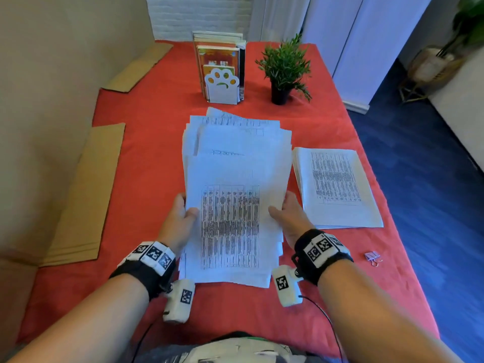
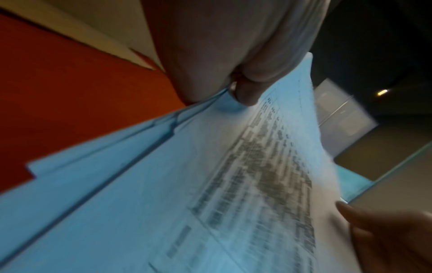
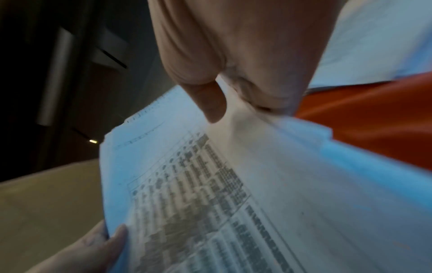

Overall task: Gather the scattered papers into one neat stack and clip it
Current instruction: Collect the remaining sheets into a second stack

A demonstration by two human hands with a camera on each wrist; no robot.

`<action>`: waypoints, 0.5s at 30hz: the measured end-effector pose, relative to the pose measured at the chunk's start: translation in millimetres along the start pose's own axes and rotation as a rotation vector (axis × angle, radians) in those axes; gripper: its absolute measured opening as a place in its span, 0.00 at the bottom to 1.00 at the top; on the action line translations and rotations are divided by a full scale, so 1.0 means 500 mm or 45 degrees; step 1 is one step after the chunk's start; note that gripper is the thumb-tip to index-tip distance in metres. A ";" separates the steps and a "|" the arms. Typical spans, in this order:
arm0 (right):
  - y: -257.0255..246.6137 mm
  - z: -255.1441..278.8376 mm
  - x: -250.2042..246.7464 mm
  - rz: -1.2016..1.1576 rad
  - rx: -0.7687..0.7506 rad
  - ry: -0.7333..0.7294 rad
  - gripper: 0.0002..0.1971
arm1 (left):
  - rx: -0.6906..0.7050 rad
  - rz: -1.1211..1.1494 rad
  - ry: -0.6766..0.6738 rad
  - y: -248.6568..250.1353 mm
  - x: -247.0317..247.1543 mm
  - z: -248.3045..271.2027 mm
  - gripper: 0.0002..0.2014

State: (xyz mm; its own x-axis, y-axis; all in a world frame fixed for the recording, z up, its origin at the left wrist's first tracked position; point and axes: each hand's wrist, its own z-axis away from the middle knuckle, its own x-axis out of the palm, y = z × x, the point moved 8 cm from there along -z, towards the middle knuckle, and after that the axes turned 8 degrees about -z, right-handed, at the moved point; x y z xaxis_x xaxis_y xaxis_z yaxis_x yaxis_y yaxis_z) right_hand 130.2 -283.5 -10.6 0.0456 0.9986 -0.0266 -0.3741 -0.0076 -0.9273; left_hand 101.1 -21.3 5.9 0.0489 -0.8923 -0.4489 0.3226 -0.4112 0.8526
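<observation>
A loose, uneven bundle of printed sheets (image 1: 233, 195) is lifted above the red tablecloth (image 1: 146, 158), its edges staggered. My left hand (image 1: 180, 216) grips the bundle's left edge, thumb (image 2: 245, 92) on top of the printed table. My right hand (image 1: 286, 213) grips the right edge the same way, thumb (image 3: 210, 103) on top, fingers underneath. A second, squared stack of papers (image 1: 337, 187) lies on the cloth to the right. A small pink binder clip (image 1: 372, 257) lies near the table's right edge, beside my right wrist.
At the back stand a white paw-shaped bookend with books (image 1: 221, 72) and a small potted plant (image 1: 284, 69). Flat cardboard pieces (image 1: 86, 195) lie along the left edge. The table's right edge drops to a blue floor (image 1: 429, 179).
</observation>
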 end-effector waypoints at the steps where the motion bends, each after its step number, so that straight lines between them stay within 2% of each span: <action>1: -0.038 0.006 0.002 -0.024 -0.087 0.039 0.17 | 0.047 0.035 0.032 0.025 -0.008 0.001 0.16; 4: -0.140 0.030 0.019 -0.127 -0.343 0.051 0.16 | 0.226 0.118 0.154 0.095 -0.030 0.007 0.17; 6: -0.173 0.045 0.025 -0.200 -0.446 0.048 0.15 | 0.303 0.198 0.220 0.121 -0.039 0.016 0.18; 7: -0.182 0.054 0.028 -0.236 -0.475 0.042 0.17 | 0.317 0.240 0.244 0.123 -0.041 0.018 0.19; 11: -0.165 0.077 0.022 -0.293 -0.507 0.025 0.28 | 0.398 0.334 0.272 0.124 -0.034 0.043 0.26; 15: -0.153 0.086 0.015 -0.439 -0.459 -0.013 0.29 | 0.407 0.347 0.300 0.123 -0.031 0.050 0.27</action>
State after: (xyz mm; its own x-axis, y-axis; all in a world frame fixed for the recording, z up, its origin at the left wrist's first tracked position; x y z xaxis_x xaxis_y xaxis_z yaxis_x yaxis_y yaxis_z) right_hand 119.5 -273.0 76.3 0.1004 0.9467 0.3060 0.0056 0.3070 -0.9517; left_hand 96.8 -37.4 72.0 0.3158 -0.9243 -0.2142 -0.0366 -0.2374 0.9707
